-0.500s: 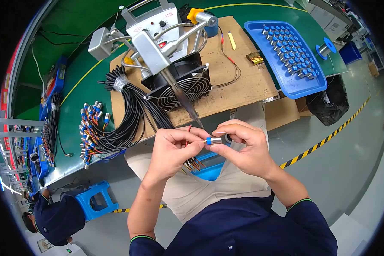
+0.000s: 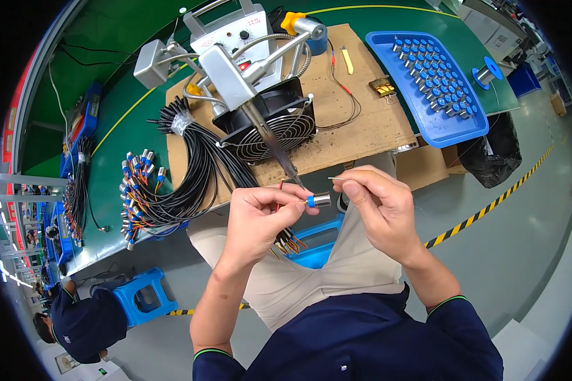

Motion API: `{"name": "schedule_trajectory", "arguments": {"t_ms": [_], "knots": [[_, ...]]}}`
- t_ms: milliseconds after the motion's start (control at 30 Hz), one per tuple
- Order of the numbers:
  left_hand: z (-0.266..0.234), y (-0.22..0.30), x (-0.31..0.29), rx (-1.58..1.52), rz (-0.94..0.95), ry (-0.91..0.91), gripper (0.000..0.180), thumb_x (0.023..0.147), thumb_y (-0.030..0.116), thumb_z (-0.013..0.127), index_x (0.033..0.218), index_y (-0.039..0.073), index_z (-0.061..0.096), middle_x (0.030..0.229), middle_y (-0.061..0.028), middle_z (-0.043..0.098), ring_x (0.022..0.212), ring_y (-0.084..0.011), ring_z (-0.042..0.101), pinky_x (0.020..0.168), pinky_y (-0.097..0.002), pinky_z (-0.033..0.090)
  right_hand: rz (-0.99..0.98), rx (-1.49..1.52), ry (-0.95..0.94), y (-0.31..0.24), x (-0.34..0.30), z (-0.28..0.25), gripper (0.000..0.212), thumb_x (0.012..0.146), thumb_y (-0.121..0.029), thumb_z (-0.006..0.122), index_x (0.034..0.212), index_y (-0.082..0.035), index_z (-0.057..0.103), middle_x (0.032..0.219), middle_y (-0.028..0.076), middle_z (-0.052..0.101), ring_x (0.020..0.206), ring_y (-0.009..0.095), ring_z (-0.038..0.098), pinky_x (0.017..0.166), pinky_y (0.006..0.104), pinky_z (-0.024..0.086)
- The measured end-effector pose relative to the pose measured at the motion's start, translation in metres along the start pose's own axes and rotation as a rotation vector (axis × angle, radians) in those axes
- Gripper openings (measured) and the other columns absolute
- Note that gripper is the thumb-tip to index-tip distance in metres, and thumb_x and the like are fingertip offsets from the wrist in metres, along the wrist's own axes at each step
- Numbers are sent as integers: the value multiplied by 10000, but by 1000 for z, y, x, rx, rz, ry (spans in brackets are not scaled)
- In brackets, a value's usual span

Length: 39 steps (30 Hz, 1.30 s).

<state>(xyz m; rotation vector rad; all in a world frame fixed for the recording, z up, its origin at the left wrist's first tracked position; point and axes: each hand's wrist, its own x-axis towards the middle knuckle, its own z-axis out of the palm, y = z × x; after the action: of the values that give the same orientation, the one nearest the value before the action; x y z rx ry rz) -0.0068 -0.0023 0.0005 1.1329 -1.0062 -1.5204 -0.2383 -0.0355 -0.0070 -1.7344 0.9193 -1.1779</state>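
Observation:
My left hand (image 2: pixel 254 222) is closed in a pinch on thin coloured wires at the blue end of a small silver metal cylinder (image 2: pixel 323 200). The cylinder sticks out to the right of the fingertips. Directly above these fingers is the tip of a soldering iron (image 2: pixel 274 145) held in a stand; I cannot tell whether it touches the work. My right hand (image 2: pixel 382 209) pinches a thin solder wire (image 2: pixel 335 178), its free end pointing left, apart from the cylinder. Below my left hand hang stripped ends of several coloured wires (image 2: pixel 289 242).
A black fan (image 2: pixel 270 120) stands behind the iron on cardboard (image 2: pixel 368 127). Bundled black cables (image 2: pixel 200 162) with cylinder ends lie left. A blue tray (image 2: pixel 442 136) of blue-topped cylinders and a wire spool (image 2: pixel 486 73) are at right. Another person (image 2: pixel 86 324) sits at lower left.
My right hand has let go of the cylinder and moved right, keeping the solder wire. My left hand stays almost in place with the cylinder.

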Motion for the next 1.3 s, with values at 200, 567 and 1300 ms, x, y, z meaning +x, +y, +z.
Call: {"name": "schedule_trajectory", "arguments": {"t_ms": [200,567,1300], "knots": [[5,1,2,11,21,49,104,926,-77,695,932,-105,795,1073,-185,752,923,-219,768,874,-308,604,75,20,172,-8,-1,8,35,976,11,746,993,36,730,821,93,770,676,149,712,633,262,575],[16,8,3,47,43,147,106,931,-62,700,946,-106,796,1075,-174,764,921,-181,742,866,-279,582,-174,-184,214,-11,-1,26,157,740,12,827,842,-14,710,1079,212,768,851,335,774,712,359,608],[20,9,0,143,92,226,119,905,-55,709,957,-82,812,1007,-88,770,823,-56,611,731,-206,484,-294,-308,275,-10,6,40,213,709,22,818,816,-32,641,1038,169,766,772,303,740,626,371,583]]}}
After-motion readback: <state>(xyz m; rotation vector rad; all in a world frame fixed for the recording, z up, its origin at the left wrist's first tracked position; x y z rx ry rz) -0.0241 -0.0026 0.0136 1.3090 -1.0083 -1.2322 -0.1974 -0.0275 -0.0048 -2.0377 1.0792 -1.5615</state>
